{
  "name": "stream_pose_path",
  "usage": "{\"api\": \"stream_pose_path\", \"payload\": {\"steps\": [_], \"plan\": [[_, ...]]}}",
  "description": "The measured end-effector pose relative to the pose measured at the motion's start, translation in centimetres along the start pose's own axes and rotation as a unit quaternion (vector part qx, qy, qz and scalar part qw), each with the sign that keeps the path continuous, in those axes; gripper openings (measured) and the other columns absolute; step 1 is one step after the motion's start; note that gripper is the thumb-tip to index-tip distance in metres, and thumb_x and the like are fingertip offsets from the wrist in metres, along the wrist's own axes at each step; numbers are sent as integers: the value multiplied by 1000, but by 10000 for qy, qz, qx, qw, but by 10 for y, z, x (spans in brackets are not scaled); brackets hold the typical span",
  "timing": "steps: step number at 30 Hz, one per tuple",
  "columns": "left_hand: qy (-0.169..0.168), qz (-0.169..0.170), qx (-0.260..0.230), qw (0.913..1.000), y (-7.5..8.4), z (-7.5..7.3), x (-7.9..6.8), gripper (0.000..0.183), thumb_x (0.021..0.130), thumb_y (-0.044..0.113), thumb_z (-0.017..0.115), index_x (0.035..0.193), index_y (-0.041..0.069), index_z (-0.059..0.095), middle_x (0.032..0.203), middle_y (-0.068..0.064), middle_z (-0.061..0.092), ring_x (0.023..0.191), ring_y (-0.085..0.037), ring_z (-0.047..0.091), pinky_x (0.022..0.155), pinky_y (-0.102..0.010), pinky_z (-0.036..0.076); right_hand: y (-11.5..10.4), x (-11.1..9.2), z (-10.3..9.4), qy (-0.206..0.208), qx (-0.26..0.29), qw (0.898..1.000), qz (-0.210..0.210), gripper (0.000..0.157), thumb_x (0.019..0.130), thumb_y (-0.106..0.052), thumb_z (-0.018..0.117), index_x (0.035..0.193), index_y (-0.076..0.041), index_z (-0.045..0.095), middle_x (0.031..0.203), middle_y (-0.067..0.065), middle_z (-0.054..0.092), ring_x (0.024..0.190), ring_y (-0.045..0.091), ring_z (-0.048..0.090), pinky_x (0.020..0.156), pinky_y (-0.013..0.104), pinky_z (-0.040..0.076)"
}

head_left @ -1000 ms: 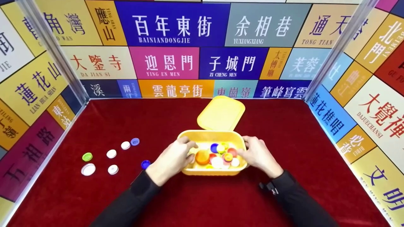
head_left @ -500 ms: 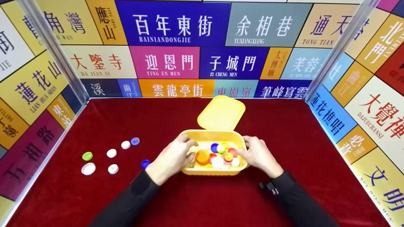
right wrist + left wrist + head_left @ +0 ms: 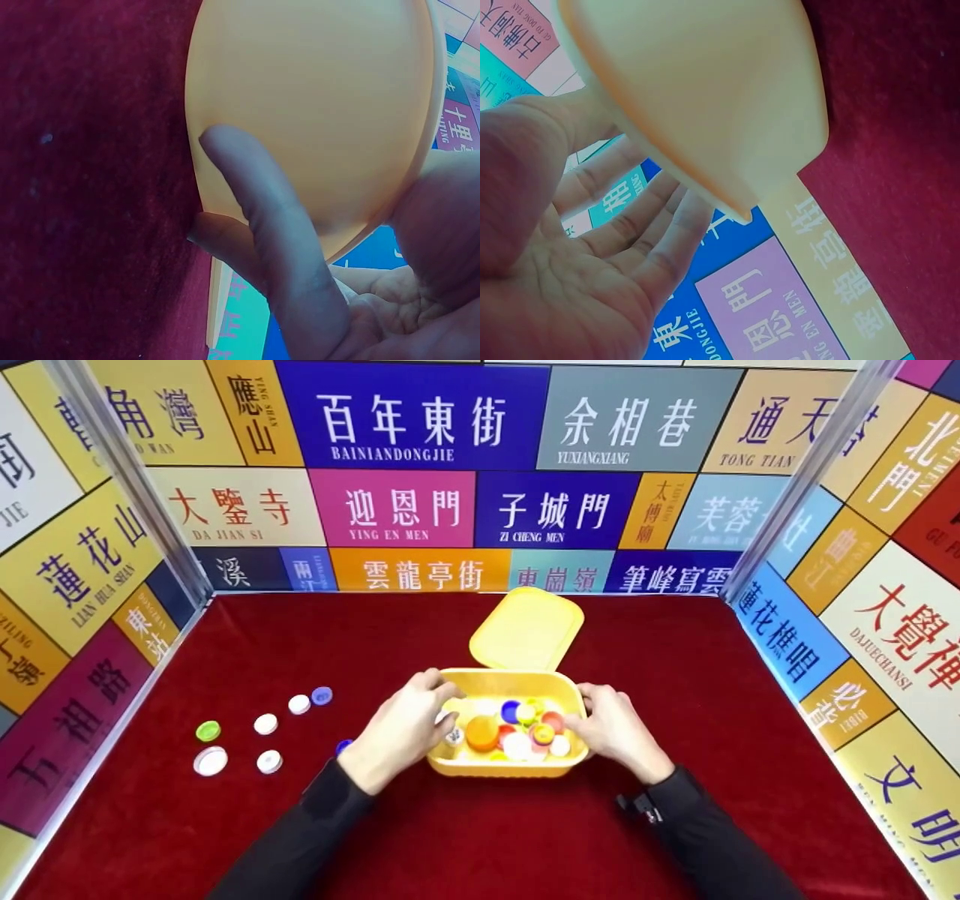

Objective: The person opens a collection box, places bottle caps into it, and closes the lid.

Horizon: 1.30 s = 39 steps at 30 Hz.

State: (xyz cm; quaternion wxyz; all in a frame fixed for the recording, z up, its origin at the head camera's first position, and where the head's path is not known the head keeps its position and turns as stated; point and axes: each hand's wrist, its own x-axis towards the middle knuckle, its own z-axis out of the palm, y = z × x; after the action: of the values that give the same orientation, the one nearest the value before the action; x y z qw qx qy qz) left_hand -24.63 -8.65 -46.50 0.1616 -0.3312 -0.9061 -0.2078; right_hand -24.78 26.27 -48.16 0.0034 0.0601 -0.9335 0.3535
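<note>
A yellow plastic box [image 3: 502, 769] stands on the red cloth with several coloured bottle caps inside, among them an orange cap [image 3: 481, 733] and a blue cap [image 3: 512, 712]. My left hand [image 3: 401, 725] hovers over the left rim, fingers parted and loosely bent. Just below its thumb a white cap [image 3: 454, 736] with dark marks lies in the box. In the left wrist view the same hand [image 3: 592, 232] appears beside the box wall [image 3: 712, 97]. My right hand [image 3: 619, 727] grips the right end, thumb over the rim; its fingers [image 3: 262, 195] lie along the outer wall [image 3: 315, 97].
Behind the box lies its yellow lid [image 3: 527, 628]. Several caps are scattered at the left, including a green cap [image 3: 208, 731], a large white cap [image 3: 211, 761] and a purple cap [image 3: 322, 695]. A blue cap [image 3: 343, 747] is partly hidden by my left wrist. Printed panels [image 3: 405, 508] enclose the back and sides.
My left hand has shifted slightly up and left, its thumb and fingers spreading apart. The white cap with marks now shows beneath it. My right hand has stayed put.
</note>
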Motion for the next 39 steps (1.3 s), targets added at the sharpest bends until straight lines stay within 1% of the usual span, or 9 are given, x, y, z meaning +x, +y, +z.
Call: {"api": "stream_pose_path", "payload": {"steps": [5,9,12,16,19,23,26,31,39], "plan": [[106,-91,-1,9999,-6,-5,1,25,103,12,88,127,6,84,121,-14,74,107,-30,73,93,-41,73,0,0,0,22,-20,10000,-15,51,101,-17,86,147,3,76,121,20,88,92,25,84,69,24,66],[131,-271,-102,9995,-12,-12,2,27,104,13,88,129,6,83,126,-14,74,109,-29,74,93,-42,73,0,-1,-1,9,-34,9999,-98,52,101,-15,84,149,5,74,126,21,87,102,28,86,81,32,70],[258,-362,-139,9989,-18,-19,2,26,104,12,87,130,7,83,126,-15,75,112,-31,74,98,-45,72,0,-1,-1,-21,-35,9999,-111,53,102,-14,83,150,5,73,128,22,87,106,29,86,84,34,70],[467,-554,-176,9972,-29,-28,2,26,104,11,87,130,7,84,125,-16,76,115,-34,75,105,-48,71,-1,-1,-1,-47,18,10000,-45,51,103,-16,83,149,4,74,123,21,87,92,24,85,71,28,68],[484,-824,-261,9951,-39,-35,2,28,104,12,88,131,6,84,126,-17,76,113,-35,77,104,-49,71,0,-1,0,-43,24,10000,-37,50,103,-16,84,148,4,75,119,20,87,86,22,83,65,25,66],[377,-1135,-368,9921,-57,-41,1,29,104,13,87,132,5,84,128,-20,77,110,-38,78,103,-51,70,1,0,-1,-22,-26,10000,-64,51,102,-16,85,148,5,75,120,20,87,92,24,83,70,25,66],[253,-1271,-391,9908,-72,-43,-3,30,104,13,87,132,5,84,129,-22,78,114,-39,78,109,-53,69,1,0,-2,-23,-54,10000,-46,52,102,-16,85,148,5,74,124,21,87,96,25,84,73,26,67],[-24,-1442,-399,9887,-97,-46,-12,32,104,13,87,134,3,83,129,-23,77,117,-41,76,115,-56,66,1,1,-1,-54,-23,10000,17,52,103,-17,84,149,5,74,121,21,87,91,25,84,68,27,68],[-669,-1654,-369,9833,-130,-48,-25,36,104,11,85,138,1,81,132,-26,76,110,-41,72,108,-57,67,1,0,-1,-20,-50,10000,-26,49,103,-18,83,146,4,75,121,20,87,90,22,84,71,22,65]]}}
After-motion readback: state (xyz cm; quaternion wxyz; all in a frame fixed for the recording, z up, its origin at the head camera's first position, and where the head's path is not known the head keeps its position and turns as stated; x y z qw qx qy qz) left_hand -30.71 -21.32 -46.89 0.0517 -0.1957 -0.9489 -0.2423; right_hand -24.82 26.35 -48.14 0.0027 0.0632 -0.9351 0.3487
